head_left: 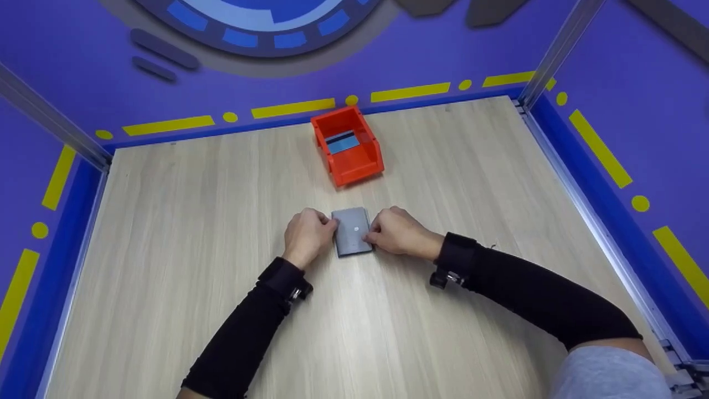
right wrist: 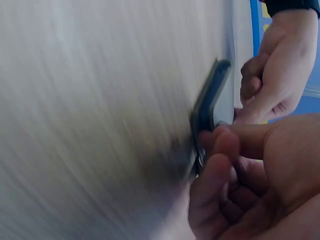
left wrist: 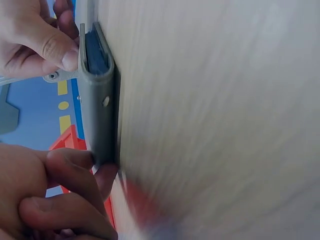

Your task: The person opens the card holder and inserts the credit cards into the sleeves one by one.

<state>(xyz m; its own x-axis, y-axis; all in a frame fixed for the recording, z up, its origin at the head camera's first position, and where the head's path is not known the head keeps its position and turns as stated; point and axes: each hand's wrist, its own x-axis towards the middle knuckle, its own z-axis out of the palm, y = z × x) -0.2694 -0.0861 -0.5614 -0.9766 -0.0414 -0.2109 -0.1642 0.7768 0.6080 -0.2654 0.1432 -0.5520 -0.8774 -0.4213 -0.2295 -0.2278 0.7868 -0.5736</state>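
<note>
A grey card holder lies flat on the table between my two hands. My left hand pinches its left edge with thumb and finger. At the right edge my right hand pinches it near the lower corner. The left wrist view shows the holder edge-on, with dark sleeves between its covers and a metal snap stud on its side. A strap tab with a snap sticks out by the right thumb. In the right wrist view, fingers partly hide the holder.
Beyond the holder, an orange-red open-front bin stands near the back wall. Inside it lies a blue card with a dark stripe. Blue-purple panels border the wooden table at the back and sides.
</note>
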